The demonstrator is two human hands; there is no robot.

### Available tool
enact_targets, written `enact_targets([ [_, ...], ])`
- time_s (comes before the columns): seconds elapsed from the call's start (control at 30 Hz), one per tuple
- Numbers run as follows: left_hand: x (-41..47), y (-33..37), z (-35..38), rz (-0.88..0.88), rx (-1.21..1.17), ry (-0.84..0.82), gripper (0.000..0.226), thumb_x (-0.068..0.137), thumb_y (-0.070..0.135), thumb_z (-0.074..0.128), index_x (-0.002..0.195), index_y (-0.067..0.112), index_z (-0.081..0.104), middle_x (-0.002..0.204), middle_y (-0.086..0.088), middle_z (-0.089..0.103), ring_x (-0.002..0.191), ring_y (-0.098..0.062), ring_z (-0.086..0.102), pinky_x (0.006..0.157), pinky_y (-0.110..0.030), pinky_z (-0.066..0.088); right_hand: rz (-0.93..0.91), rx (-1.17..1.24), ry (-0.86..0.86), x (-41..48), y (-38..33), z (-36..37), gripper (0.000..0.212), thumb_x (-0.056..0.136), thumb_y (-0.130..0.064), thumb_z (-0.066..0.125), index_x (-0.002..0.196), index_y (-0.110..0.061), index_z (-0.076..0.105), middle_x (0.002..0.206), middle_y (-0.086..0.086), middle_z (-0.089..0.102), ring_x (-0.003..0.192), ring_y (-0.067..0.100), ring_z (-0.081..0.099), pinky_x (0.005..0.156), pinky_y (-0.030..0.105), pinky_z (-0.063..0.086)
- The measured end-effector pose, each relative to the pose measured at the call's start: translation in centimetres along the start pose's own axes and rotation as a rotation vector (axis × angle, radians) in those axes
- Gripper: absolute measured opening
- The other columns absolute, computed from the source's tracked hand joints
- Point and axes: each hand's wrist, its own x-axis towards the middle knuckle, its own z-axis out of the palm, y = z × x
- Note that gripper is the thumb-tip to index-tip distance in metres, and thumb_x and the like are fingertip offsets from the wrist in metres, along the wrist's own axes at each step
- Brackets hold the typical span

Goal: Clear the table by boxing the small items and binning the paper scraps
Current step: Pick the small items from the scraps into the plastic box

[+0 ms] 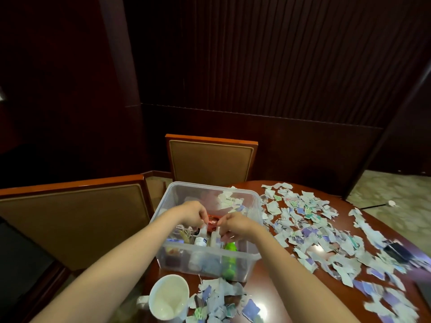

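Left hand (193, 214) pinching upright spray bottle (201, 240), right hand (235, 226) grip seemingly on second bottle (215, 240), also upright, in clear box (210, 185)

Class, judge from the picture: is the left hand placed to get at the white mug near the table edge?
Probably yes, once freed. The left hand is over the clear box, apparently pinching a red item with the right hand; the white mug stands uncovered just beside that forearm, nothing between.

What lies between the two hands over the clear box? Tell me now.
In the head view, a shiny red item lies between the left hand and the right hand, down inside the clear box.
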Motion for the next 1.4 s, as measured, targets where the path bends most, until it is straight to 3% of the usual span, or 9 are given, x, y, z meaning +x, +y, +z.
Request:
enact_targets([
  [0.1, -0.3, 1.8, 0.0, 0.041, 0.006, 0.026, 0.023, 0.087, 0.005, 0.058, 0.107, 0.011, 0.068, 0.088, 0.001, 0.06, 0.081, -0.013, 0.056, 0.069, -0.022, 0.047, -0.017, 0.03, 0.075, -1.3, 0.2, -1.2, 0.028, 0.091, 0.003, 0.042, 0.075, -0.016, 0.055, 0.074, 0.004, 0.056, 0.06, 0.013, 0.057, 0.051, 0.02, 0.05],
  [0.23, -0.8, 4.7, 0.1, 0.079, -0.001, 0.041, 0.025, 0.087, 0.002, 0.055, 0.105, 0.013, 0.068, 0.081, 0.003, 0.058, 0.071, -0.009, 0.053, 0.054, -0.016, 0.041, -0.04, 0.111, 0.144, -3.5, 1.0, -3.4, 0.016, 0.094, -0.004, 0.04, 0.09, -0.012, 0.054, 0.077, 0.004, 0.056, 0.061, 0.012, 0.057, 0.059, 0.022, 0.05],
  [0.43, -0.5, 9.2, 1.2, 0.156, -0.017, 0.04, 0.027, 0.086, 0.004, 0.054, 0.073, 0.027, 0.06, 0.073, 0.002, 0.061, 0.06, -0.005, 0.053, 0.054, -0.017, 0.042, -0.034, 0.219, 0.339, -7.4, 4.2, -7.6, 0.015, 0.094, -0.005, 0.043, 0.099, -0.008, 0.057, 0.087, 0.009, 0.061, 0.06, 0.015, 0.055, 0.053, 0.02, 0.047],
  [0.6, -0.4, 13.8, 3.3, 0.228, -0.044, 0.003, 0.021, 0.09, 0.003, 0.054, 0.103, 0.013, 0.066, 0.077, 0.003, 0.054, 0.061, -0.004, 0.052, 0.049, -0.013, 0.038, 0.015, 0.246, 0.477, -9.8, 8.1, -10.9, 0.021, 0.094, -0.006, 0.043, 0.103, -0.005, 0.061, 0.095, 0.01, 0.062, 0.067, 0.016, 0.059, 0.067, 0.027, 0.051],
  [0.77, 0.5, 17.9, 5.8, 0.272, -0.027, -0.053, 0.02, 0.09, 0.003, 0.053, 0.104, 0.011, 0.065, 0.077, 0.004, 0.055, 0.064, -0.006, 0.053, 0.052, -0.015, 0.042, 0.073, 0.31, 0.555, -12.4, 11.4, -13.0, 0.018, 0.095, -0.007, 0.041, 0.1, -0.005, 0.058, 0.091, 0.011, 0.06, 0.059, 0.017, 0.053, 0.058, 0.025, 0.046],
  [0.97, 2.2, 22.9, 9.2, 0.328, -0.009, -0.09, 0.022, 0.092, 0.005, 0.05, 0.107, 0.011, 0.065, 0.107, -0.003, 0.06, 0.076, -0.008, 0.059, 0.06, -0.018, 0.045, 0.139, 0.345, 0.601, -14.9, 15.7, -15.9, 0.014, 0.095, -0.012, 0.046, 0.1, -0.007, 0.058, 0.083, 0.006, 0.061, 0.064, 0.016, 0.057, 0.058, 0.026, 0.048],
  [1.17, 3.9, 28.2, 13.3, 0.361, -0.07, -0.101, 0.02, 0.092, 0.006, 0.049, 0.104, 0.011, 0.064, 0.095, -0.006, 0.06, 0.062, -0.006, 0.054, 0.056, -0.018, 0.044, 0.226, 0.375, 0.658, -16.9, 21.0, -19.5, 0.034, 0.095, -0.008, 0.041, 0.127, 0.0, 0.049, 0.089, 0.007, 0.057, 0.064, 0.016, 0.057, 0.047, 0.021, 0.047],
  [1.3, 5.1, 31.4, 16.0, 0.386, -0.104, -0.139, 0.02, 0.092, 0.005, 0.049, 0.104, 0.008, 0.065, 0.096, -0.004, 0.056, 0.059, -0.006, 0.053, 0.052, -0.018, 0.041, 0.286, 0.37, 0.763, -17.4, 25.2, -21.8, 0.024, 0.088, 0.0, 0.04, 0.097, 0.003, 0.062, 0.08, 0.008, 0.054, 0.054, 0.016, 0.056, 0.049, 0.025, 0.039],
  [1.4, 6.4, 33.7, 17.5, 0.374, -0.141, -0.166, 0.016, 0.091, 0.005, 0.048, 0.099, 0.013, 0.059, 0.08, 0.0, 0.055, 0.059, -0.007, 0.053, 0.052, -0.019, 0.04, 0.324, 0.379, 0.807, -17.4, 27.6, -23.3, 0.024, 0.088, 0.0, 0.043, 0.069, -0.012, 0.052, 0.066, 0.003, 0.046, 0.045, 0.013, 0.043, 0.041, 0.021, 0.033],
])
